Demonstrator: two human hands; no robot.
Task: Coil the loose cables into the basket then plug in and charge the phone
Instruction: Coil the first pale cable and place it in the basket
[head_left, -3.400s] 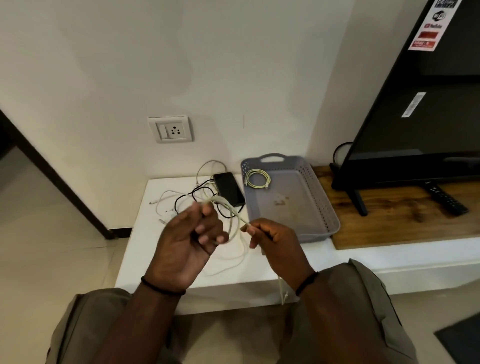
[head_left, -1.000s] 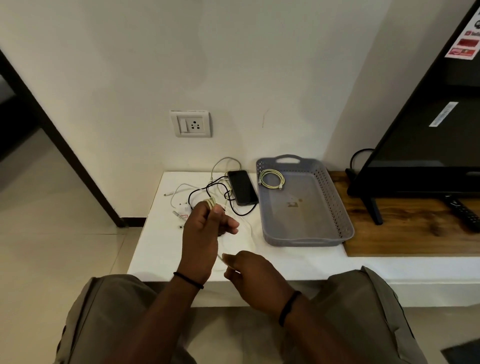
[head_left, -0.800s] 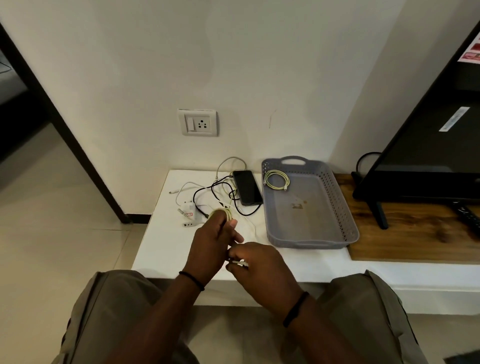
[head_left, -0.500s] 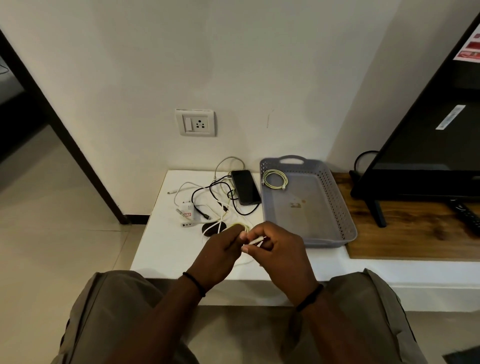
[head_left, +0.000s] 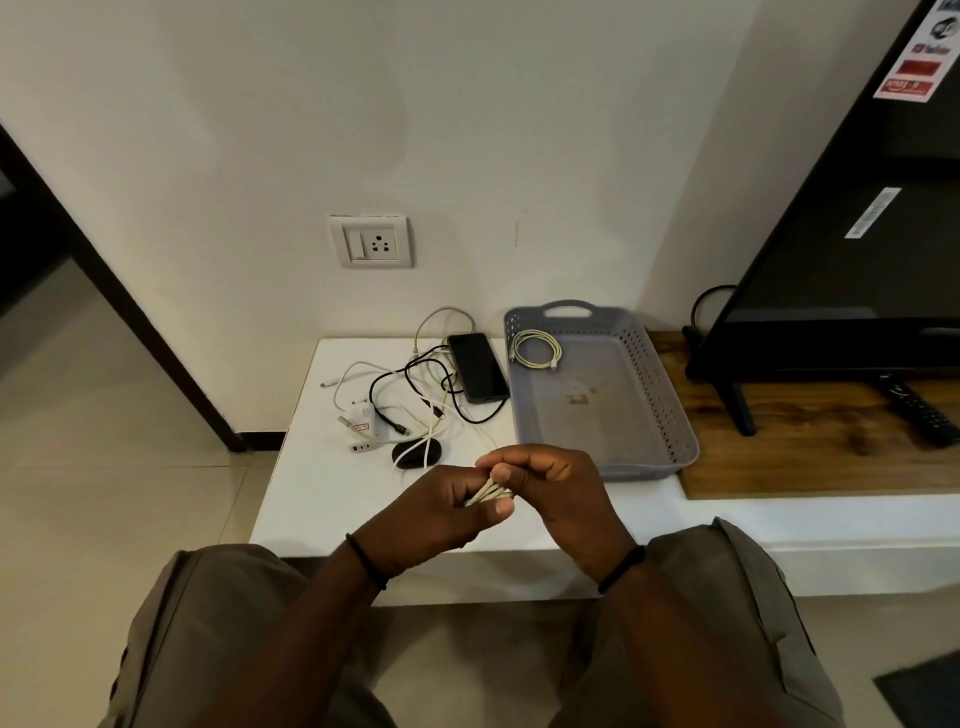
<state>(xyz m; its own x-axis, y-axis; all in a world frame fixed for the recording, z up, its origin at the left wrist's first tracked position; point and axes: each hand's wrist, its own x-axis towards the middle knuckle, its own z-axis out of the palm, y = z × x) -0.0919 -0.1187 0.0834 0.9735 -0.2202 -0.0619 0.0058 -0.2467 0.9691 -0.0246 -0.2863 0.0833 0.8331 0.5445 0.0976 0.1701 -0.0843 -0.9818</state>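
My left hand (head_left: 434, 512) and my right hand (head_left: 556, 491) meet above the front of the white ledge (head_left: 322, 499), both pinching a bundled pale cream cable (head_left: 488, 491) whose loops show between the fingers. Behind them lies a tangle of black and white loose cables (head_left: 415, 395) with a white charger plug (head_left: 361, 415) and a small black oval object (head_left: 415, 453). The black phone (head_left: 477, 366) lies face up beside the grey perforated basket (head_left: 660, 395), which holds one coiled cream cable (head_left: 535, 349) at its far left corner. The wall socket (head_left: 370, 240) is above.
A black TV (head_left: 852, 218) stands on a wooden board (head_left: 810, 452) to the right, with a remote (head_left: 919, 410) near its foot. A dark door frame (head_left: 119, 291) slants down on the left. My knees in khaki trousers are below the ledge.
My hands came together and shifted right, toward the basket's near corner. The long trailing cable seen earlier is now gathered into a short bundle between both hands.
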